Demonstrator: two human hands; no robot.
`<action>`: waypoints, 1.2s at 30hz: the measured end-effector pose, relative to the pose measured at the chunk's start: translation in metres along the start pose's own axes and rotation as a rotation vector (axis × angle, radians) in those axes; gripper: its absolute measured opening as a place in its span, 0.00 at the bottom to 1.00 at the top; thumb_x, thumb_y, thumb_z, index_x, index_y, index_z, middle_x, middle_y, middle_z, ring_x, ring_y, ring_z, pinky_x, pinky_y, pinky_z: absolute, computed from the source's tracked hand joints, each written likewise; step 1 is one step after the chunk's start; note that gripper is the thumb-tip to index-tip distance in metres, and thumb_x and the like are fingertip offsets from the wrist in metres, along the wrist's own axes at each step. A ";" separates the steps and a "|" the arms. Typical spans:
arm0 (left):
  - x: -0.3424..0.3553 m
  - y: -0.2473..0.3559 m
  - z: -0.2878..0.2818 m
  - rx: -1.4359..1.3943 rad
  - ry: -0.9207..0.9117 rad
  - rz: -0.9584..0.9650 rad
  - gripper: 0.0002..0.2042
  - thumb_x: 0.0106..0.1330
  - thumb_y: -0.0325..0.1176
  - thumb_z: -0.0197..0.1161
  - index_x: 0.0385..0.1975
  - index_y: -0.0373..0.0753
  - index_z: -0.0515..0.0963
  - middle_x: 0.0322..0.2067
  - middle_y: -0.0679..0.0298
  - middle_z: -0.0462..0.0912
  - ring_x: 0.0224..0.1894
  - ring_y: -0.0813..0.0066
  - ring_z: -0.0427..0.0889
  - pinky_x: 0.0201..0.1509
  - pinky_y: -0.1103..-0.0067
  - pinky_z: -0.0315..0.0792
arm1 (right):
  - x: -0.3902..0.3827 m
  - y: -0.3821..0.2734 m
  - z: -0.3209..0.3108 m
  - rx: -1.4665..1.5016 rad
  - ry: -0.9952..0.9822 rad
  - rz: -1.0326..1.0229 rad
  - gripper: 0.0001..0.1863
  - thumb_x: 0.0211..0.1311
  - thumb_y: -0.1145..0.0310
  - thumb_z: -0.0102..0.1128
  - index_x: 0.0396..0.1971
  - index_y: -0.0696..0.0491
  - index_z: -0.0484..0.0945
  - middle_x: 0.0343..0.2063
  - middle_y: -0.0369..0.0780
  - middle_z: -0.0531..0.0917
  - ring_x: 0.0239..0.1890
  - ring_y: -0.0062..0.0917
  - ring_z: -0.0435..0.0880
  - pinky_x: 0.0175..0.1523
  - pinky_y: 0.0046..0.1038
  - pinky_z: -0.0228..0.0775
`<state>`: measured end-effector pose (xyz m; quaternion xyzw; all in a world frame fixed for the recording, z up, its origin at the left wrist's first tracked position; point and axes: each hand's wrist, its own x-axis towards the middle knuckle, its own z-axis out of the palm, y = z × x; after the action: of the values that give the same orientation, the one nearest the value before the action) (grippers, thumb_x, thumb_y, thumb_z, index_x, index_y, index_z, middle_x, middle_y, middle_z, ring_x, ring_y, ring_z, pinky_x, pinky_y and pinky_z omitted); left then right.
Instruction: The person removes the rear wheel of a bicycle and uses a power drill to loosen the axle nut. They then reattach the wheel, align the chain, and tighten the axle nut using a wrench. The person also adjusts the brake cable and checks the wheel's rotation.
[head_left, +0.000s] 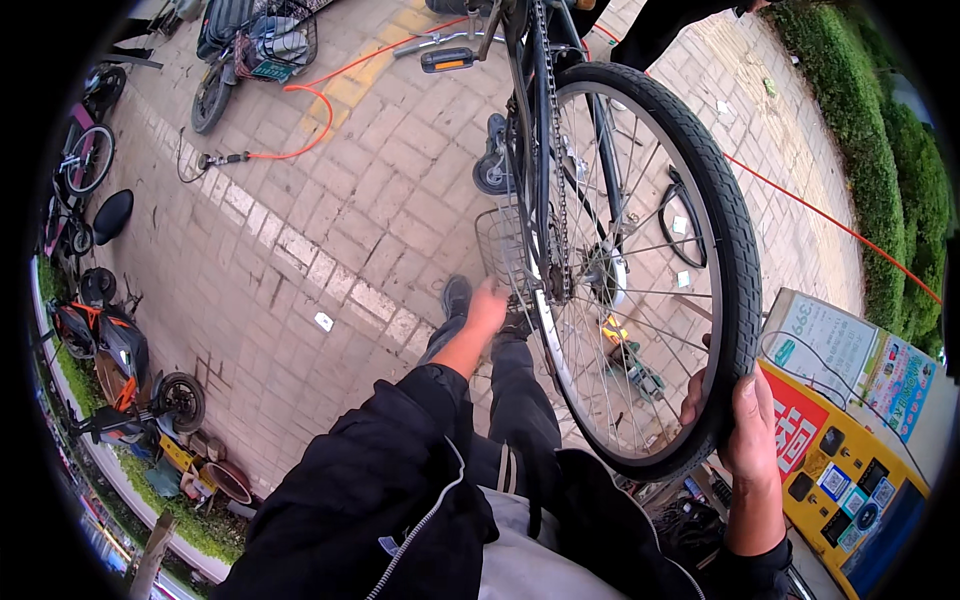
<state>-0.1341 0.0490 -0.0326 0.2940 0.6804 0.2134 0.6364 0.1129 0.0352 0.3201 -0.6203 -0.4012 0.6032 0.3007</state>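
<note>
Black tyre (pixel 741 250), one chain (pixel 551 110), two hands (pixel 488 308), right (pixel 752 430) gripping tyre

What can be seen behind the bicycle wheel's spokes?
Through the spokes: brick paving, a green tool, a yellow object, a black loop and pale scraps. Whatever the tyre and right hand cover cannot be seen.

The upper edge cuts off the bicycle (pixel 542 180). The fingertips of the left hand (pixel 488 306) blur into its lower parts, their grip unclear. The tire (pixel 738 250) hides part of the right hand (pixel 750 430). Spokes break up a green tool (pixel 645 378), kind uncertain. Markings on a white slip (pixel 323 321) are too small to read.
</note>
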 end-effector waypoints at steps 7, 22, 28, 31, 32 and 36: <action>0.122 -0.055 0.015 -0.202 -0.004 -0.318 0.29 0.65 0.37 0.53 0.65 0.34 0.55 0.64 0.53 0.60 0.63 0.61 0.63 0.62 0.67 0.56 | 0.004 0.019 -0.001 -0.032 0.218 -0.073 0.38 0.64 0.40 0.42 0.52 0.65 0.64 0.33 0.45 0.76 0.30 0.23 0.78 0.33 0.22 0.70; -0.033 -0.036 0.054 -0.004 0.358 0.418 0.15 0.70 0.31 0.48 0.51 0.28 0.71 0.27 0.65 0.77 0.30 0.80 0.74 0.38 0.83 0.68 | -0.022 0.026 -0.009 -0.010 0.296 -0.274 0.22 0.70 0.58 0.44 0.51 0.63 0.68 0.32 0.37 0.78 0.29 0.15 0.74 0.34 0.17 0.66; -0.069 -0.016 0.064 0.017 0.380 0.439 0.15 0.67 0.30 0.49 0.50 0.31 0.72 0.26 0.56 0.80 0.29 0.66 0.79 0.37 0.74 0.71 | -0.023 0.028 -0.008 -0.035 0.239 -0.299 0.21 0.70 0.58 0.46 0.49 0.62 0.70 0.29 0.33 0.75 0.28 0.11 0.71 0.33 0.14 0.63; -0.062 -0.037 0.064 0.079 0.384 0.429 0.16 0.66 0.29 0.49 0.52 0.30 0.71 0.28 0.57 0.80 0.31 0.68 0.79 0.38 0.77 0.71 | -0.028 0.032 -0.009 -0.081 0.219 -0.269 0.22 0.71 0.54 0.40 0.46 0.60 0.71 0.29 0.37 0.77 0.28 0.15 0.74 0.33 0.16 0.66; -0.056 -0.039 0.058 0.086 0.403 0.409 0.17 0.67 0.28 0.49 0.53 0.30 0.70 0.29 0.59 0.80 0.31 0.74 0.78 0.37 0.80 0.70 | -0.030 0.032 -0.008 -0.125 0.216 -0.265 0.24 0.71 0.52 0.38 0.43 0.59 0.71 0.29 0.39 0.79 0.28 0.18 0.76 0.33 0.18 0.68; -0.032 -0.051 0.054 0.036 0.478 0.415 0.17 0.64 0.30 0.50 0.52 0.32 0.71 0.31 0.48 0.81 0.36 0.58 0.81 0.42 0.70 0.72 | -0.035 0.034 -0.004 -0.105 0.247 -0.254 0.26 0.71 0.51 0.35 0.47 0.59 0.71 0.31 0.40 0.79 0.28 0.18 0.76 0.34 0.19 0.68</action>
<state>-0.0868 -0.0145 -0.0484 0.3794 0.7397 0.3898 0.3961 0.1236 -0.0117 0.3089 -0.6488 -0.4672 0.4577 0.3890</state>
